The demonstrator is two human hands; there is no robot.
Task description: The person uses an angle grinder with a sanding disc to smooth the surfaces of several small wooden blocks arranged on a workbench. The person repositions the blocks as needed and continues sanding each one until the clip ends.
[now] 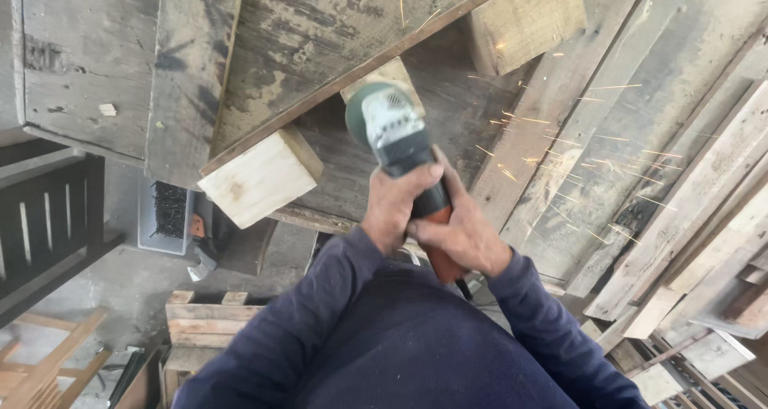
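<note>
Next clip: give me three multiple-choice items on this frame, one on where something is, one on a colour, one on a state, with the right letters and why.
1. Where do the sparks fly from the grinder?
A. Toward the right, over the stacked boards
B. Toward the left, over the box of nails
C. Straight down onto the sleeves

2. What colour is the rear handle of the grinder?
A. Blue
B. Orange
C. White

3. How is the grinder held?
A. By the left hand alone
B. By both hands
C. It lies unattended on the pallet

Answers:
1 A: the bright streaks of the sparks spread across the stacked boards on the right.
2 B: an orange handle shows below the hands.
3 B: the left hand and the right hand both wrap the tool's body.
</note>
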